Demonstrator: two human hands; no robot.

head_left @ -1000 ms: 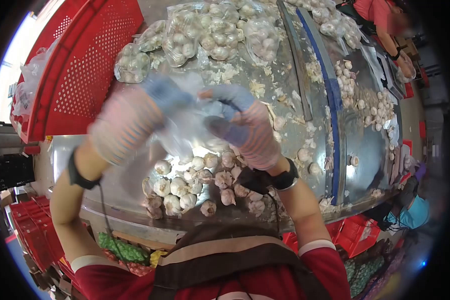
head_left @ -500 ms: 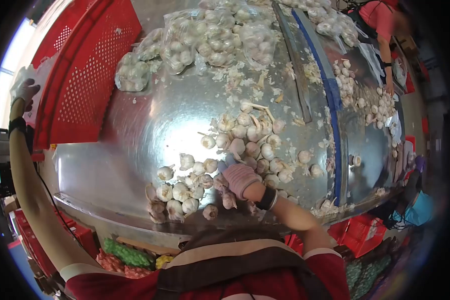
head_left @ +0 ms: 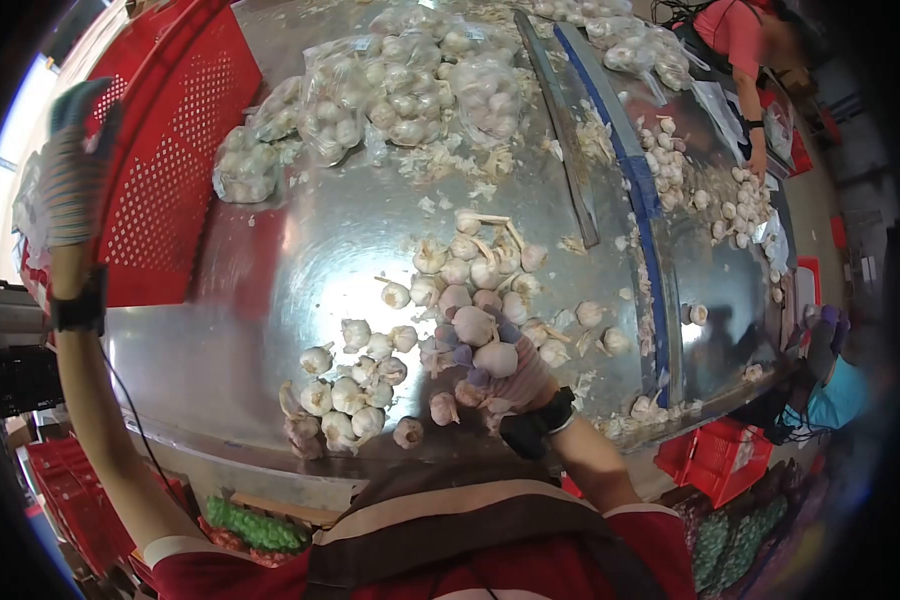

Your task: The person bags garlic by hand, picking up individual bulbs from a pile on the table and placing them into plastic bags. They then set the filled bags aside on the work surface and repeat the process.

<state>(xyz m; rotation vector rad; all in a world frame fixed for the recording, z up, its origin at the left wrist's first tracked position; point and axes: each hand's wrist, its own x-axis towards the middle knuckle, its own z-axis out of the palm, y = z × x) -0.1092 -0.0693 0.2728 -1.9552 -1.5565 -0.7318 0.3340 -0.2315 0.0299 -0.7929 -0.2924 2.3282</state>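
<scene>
My right hand (head_left: 515,375), in a striped knit glove, is turned palm up with its fingers curled around garlic bulbs (head_left: 495,359); two whitish bulbs show clearly in it. Loose garlic bulbs (head_left: 348,394) lie around it on the metal table (head_left: 270,350), some with stems. My left hand (head_left: 78,170), also gloved, is raised at the outer side of the red perforated crate (head_left: 170,170), its thumb and fingers apart. Beside that wrist hangs a pale plastic bag (head_left: 30,215).
Filled clear bags of garlic (head_left: 405,100) stand at the back of the table among papery skins. A metal bar (head_left: 560,130) and a blue strip (head_left: 638,185) run along the right side. Beyond them, another person's arm (head_left: 755,130) reaches to more garlic (head_left: 740,205).
My right hand has turned from palm down over the pile to palm up, now with garlic bulbs in it. My left hand has moved up and right along the crate.
</scene>
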